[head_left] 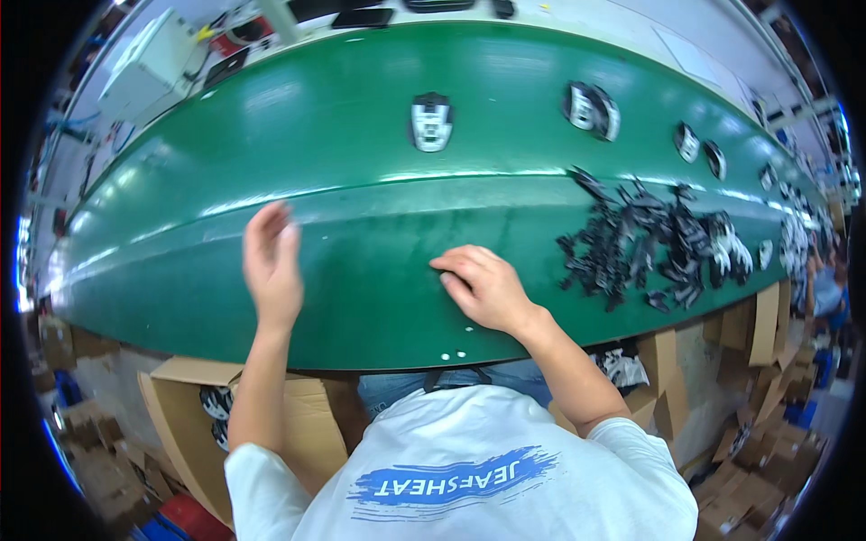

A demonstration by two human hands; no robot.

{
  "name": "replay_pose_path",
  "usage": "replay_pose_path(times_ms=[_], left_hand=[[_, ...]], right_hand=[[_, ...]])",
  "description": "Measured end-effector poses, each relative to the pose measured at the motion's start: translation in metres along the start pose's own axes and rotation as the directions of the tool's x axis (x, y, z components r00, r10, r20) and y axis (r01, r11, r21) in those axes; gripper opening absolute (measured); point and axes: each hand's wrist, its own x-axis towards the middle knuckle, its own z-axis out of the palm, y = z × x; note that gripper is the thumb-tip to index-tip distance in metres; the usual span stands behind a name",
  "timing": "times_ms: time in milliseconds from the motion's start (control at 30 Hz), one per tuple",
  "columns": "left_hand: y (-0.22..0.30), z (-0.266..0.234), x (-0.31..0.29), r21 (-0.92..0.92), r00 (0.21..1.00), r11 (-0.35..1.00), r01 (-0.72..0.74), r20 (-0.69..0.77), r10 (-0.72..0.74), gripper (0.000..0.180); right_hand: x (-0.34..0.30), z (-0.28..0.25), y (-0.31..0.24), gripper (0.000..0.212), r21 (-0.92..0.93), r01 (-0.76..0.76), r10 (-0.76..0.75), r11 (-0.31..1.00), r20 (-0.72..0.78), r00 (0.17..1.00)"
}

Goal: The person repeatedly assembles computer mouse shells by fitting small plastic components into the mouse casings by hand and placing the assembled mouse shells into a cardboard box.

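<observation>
While your left hand (271, 261) hovers open and empty, your right hand (483, 287) presses fingertips onto the green tabletop (361, 180), left of light, stiff black plastic parts (645, 239), seemingly best pinched by their edges.

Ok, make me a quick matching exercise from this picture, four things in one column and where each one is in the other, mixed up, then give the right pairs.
Things:
1. left hand
2. right hand
3. pile of black parts
4. cardboard box

Places or states:
A. heaped on the green belt, toward the right side
B. below the belt's near edge, at lower left
C. raised edge-on above the belt, blurred, holding nothing
D. palm down, fingertips pressed on the belt

Pairs: 1-C, 2-D, 3-A, 4-B
</observation>
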Motion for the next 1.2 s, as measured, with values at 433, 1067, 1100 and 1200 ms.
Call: replay_pose_path(times_ms=[433,1067,1100,1200], left_hand=[[-0.053,0.248,0.116,0.535,0.995,0.839,-0.103,0.044,0.094,0.085],[0.028,0.116,-0.117,-0.714,0.603,-0.109,0.692,0.654,-0.457,0.053],[0.029,0.116,-0.116,-0.718,0.609,-0.101,0.688,0.647,-0.459,0.053],[0.024,0.125,-0.11,-0.755,0.652,0.002,0.656,0.566,-0.504,0.051]], right_hand=[[-0.056,-0.129,0.024,0.022,-0.456,-0.436,0.329,0.775,-0.297,0.896],[0.003,-0.059,-0.013,0.016,0.245,-0.135,0.143,0.96,-0.015,0.99],[0.002,-0.056,-0.015,0.017,0.224,-0.13,0.133,0.966,0.002,0.991],[0.001,-0.048,0.013,0.02,-0.15,-0.036,0.03,0.988,-0.044,0.999]])
